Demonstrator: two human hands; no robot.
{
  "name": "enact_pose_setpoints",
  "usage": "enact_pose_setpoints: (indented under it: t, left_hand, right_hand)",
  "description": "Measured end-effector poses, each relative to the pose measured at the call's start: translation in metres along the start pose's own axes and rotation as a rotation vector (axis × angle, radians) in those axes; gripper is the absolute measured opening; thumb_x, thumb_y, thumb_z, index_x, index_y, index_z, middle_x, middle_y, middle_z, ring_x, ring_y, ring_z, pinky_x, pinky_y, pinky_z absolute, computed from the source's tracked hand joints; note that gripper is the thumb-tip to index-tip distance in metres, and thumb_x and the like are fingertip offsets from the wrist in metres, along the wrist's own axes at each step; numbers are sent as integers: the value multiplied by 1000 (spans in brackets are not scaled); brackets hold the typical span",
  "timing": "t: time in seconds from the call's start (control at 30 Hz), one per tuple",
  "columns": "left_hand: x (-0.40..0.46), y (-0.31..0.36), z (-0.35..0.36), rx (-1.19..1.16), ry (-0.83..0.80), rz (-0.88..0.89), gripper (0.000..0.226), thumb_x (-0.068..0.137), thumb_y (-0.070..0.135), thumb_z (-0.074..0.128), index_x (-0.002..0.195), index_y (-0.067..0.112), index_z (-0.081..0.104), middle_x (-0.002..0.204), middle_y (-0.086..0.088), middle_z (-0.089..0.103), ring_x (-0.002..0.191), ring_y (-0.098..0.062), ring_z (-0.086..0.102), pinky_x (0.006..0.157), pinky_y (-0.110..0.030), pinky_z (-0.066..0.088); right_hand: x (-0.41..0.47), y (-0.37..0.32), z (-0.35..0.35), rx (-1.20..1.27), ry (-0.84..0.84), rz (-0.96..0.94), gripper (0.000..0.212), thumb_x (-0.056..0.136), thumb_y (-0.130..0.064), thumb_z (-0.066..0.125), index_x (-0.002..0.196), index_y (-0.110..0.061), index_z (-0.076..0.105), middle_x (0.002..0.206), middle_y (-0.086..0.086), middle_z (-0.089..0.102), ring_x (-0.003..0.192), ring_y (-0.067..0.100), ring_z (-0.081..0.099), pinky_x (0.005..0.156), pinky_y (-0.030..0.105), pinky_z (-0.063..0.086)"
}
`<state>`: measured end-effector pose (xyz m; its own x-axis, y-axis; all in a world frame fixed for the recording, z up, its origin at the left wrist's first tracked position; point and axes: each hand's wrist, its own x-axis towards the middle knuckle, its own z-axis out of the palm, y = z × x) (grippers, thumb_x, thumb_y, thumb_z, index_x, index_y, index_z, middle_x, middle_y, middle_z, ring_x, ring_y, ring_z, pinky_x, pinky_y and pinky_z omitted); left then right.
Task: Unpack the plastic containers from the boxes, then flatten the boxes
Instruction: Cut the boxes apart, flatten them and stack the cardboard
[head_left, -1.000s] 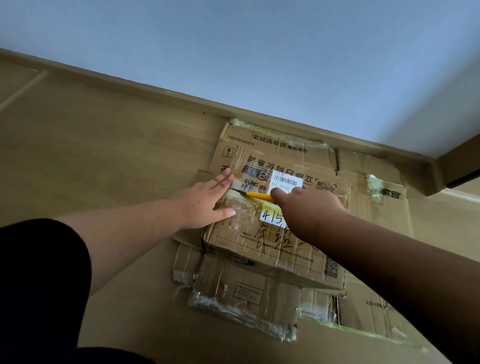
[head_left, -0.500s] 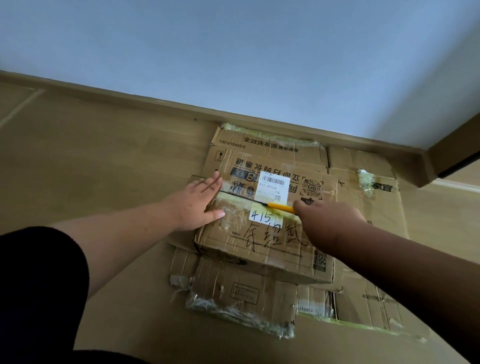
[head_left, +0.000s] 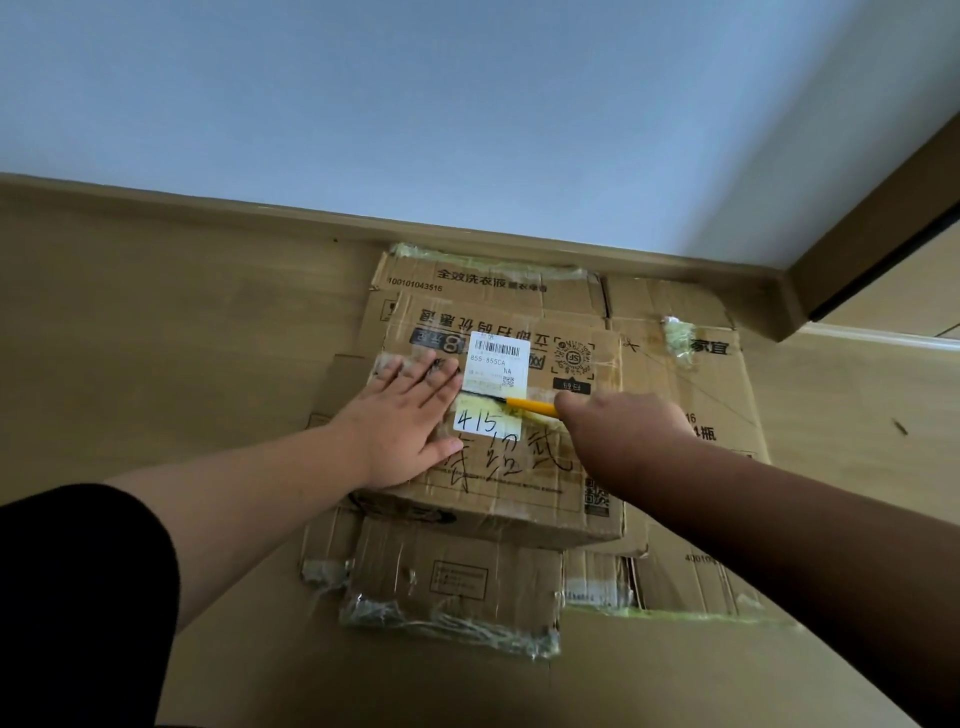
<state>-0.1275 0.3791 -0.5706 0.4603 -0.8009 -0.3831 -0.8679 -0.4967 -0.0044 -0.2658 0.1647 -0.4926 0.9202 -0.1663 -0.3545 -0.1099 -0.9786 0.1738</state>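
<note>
A sealed cardboard box (head_left: 524, 483) with a white barcode label and handwritten marks lies on a pile of flattened boxes (head_left: 691, 395) on the floor by the wall. My left hand (head_left: 410, 426) lies flat on the left part of the box top, fingers straight. My right hand (head_left: 618, 431) grips a yellow cutter (head_left: 530, 406) whose tip sits in the taped middle seam, where a dark slit shows just below the label. No plastic containers are visible.
A smaller flattened box (head_left: 457, 587) with torn tape lies in front of the sealed one. The wooden floor (head_left: 156, 338) stretches to the left. A skirting board and pale wall run behind the pile, and a door frame (head_left: 872, 244) stands at the right.
My left hand slid from the box's left edge further onto its top. My right hand drew the yellow cutter rightward along the seam, and a dark slit now shows below the label.
</note>
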Motion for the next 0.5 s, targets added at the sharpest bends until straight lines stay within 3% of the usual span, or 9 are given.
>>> enact_pose_setpoints:
  t: [0.1,0.2,0.5]
  left_hand:
    - [3,1,2,16,18,-18,84,87,71,-4,149,19,-27,155,1,-37,140,-19,-39,119,-43,-18]
    - [2,-1,4,37,19,-3,89,79,73,-14,149,20,-29,155,1,-37,140,-18,-39,119,-42,-17]
    - [4,-1,8,46,59,-4,92,76,75,-21,149,21,-28,156,2,-36,141,-16,-38,118,-41,-17]
  right_hand:
    - [0,2,0,5,-2,-2,35,101,-12,42,135,-21,41,74,-5,44,58,13,50,47,29,45]
    - [-4,7,2,-13,-25,1,34,101,-14,42,135,-19,41,76,-5,46,61,14,52,49,30,46]
    - [-30,49,11,-101,-68,126,37,100,-13,43,136,-22,44,74,-7,46,56,12,50,41,28,34]
